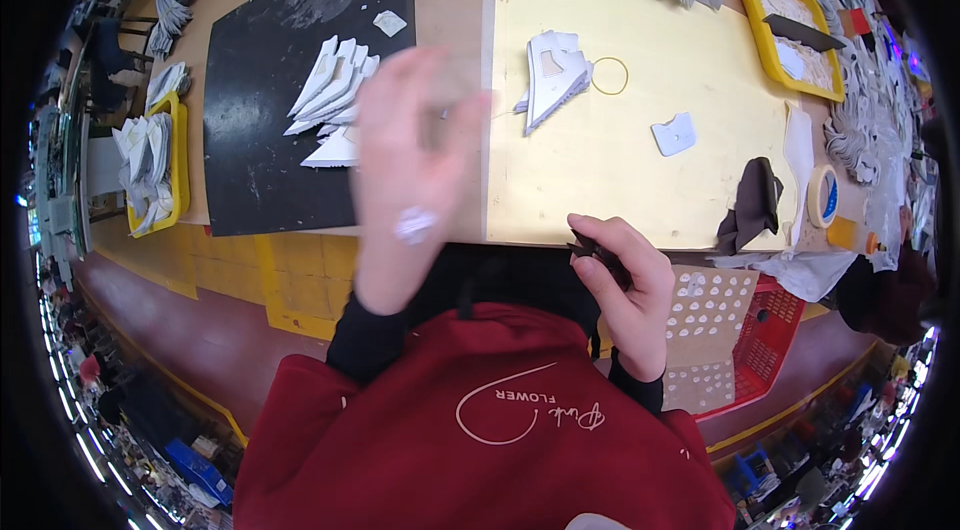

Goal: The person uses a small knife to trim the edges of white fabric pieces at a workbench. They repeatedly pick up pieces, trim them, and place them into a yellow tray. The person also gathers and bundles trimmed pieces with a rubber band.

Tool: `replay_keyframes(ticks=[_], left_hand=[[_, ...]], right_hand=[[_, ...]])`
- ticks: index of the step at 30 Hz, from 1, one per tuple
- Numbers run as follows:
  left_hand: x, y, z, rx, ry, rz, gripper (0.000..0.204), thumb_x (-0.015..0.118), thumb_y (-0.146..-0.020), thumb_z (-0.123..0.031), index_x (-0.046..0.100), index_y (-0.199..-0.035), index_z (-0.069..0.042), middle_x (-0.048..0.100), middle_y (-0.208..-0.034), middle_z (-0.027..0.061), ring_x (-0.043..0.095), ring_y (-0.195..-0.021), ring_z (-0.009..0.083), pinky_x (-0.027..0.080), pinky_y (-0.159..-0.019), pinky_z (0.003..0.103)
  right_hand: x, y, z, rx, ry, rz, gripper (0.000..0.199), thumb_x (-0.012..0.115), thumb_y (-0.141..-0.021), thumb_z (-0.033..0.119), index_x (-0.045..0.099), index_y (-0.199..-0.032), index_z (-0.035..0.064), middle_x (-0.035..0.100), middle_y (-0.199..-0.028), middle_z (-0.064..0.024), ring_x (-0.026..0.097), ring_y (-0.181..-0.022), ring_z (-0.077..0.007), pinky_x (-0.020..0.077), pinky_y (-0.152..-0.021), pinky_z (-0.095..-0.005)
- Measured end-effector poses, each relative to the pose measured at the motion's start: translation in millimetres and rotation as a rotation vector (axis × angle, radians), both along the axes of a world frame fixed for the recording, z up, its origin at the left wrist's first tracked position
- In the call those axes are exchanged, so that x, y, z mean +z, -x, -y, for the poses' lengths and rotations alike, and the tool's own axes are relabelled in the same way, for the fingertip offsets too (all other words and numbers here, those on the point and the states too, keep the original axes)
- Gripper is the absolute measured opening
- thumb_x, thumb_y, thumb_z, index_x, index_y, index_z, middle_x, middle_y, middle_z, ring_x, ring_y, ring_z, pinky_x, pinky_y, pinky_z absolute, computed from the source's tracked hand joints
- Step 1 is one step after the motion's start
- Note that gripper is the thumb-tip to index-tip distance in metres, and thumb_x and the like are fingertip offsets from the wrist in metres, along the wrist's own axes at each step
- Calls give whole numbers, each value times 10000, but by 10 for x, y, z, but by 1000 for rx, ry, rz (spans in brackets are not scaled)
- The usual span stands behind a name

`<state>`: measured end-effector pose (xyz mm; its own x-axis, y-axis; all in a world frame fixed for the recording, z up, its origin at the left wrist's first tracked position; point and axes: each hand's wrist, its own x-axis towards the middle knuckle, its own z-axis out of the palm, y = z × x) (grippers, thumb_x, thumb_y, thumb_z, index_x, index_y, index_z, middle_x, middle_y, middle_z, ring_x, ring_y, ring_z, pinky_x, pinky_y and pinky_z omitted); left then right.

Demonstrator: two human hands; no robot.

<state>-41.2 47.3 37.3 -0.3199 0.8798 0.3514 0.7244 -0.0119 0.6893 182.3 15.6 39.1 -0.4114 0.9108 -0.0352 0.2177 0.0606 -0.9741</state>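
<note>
Nearest the red apron, at five o'clock, the right hand (625, 285) pinches a small dark brown leather scrap (597, 252) at the yellow table mat's (690, 50) near edge, while the blurred left hand (410, 165), fingers spread and empty, hovers toward ten o'clock beside fanned white cut pieces (335, 95) on a black board (260, 60).
</note>
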Motion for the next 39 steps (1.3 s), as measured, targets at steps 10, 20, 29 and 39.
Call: replay_keyframes(ticks=[10,20,29,39], left_hand=[[-485,-369,-222,-264,35,173,225,757,-785,-57,716,-995,11,695,-859,101,676,-716,210,533,-684,290],[-432,-341,112,-168,127,31,278,772,-763,-83,672,-1010,-4,638,-937,132,638,-868,282,508,-766,373],[-443,-354,122,-126,201,122,298,816,-713,-69,653,-955,-11,624,-891,84,583,-728,196,497,-681,312],[-377,-306,160,-118,212,139,210,782,-767,-83,649,-905,0,631,-807,95,615,-693,193,507,-651,290]], right_hand=[[-46,-120,106,-111,42,-48,359,689,-832,-14,679,-1188,28,611,-826,-21,468,-662,-68,367,-587,-204],[-148,29,-106,-174,39,40,334,662,-893,17,660,-1225,61,609,-859,-18,456,-659,-57,365,-579,-202],[-161,50,-74,-135,2,16,350,674,-882,9,659,-1226,68,586,-824,-19,439,-628,-63,356,-554,-206],[-40,201,-80,-87,-62,97,333,679,-875,9,666,-1203,63,629,-853,-73,565,-658,-118,414,-533,-234]])
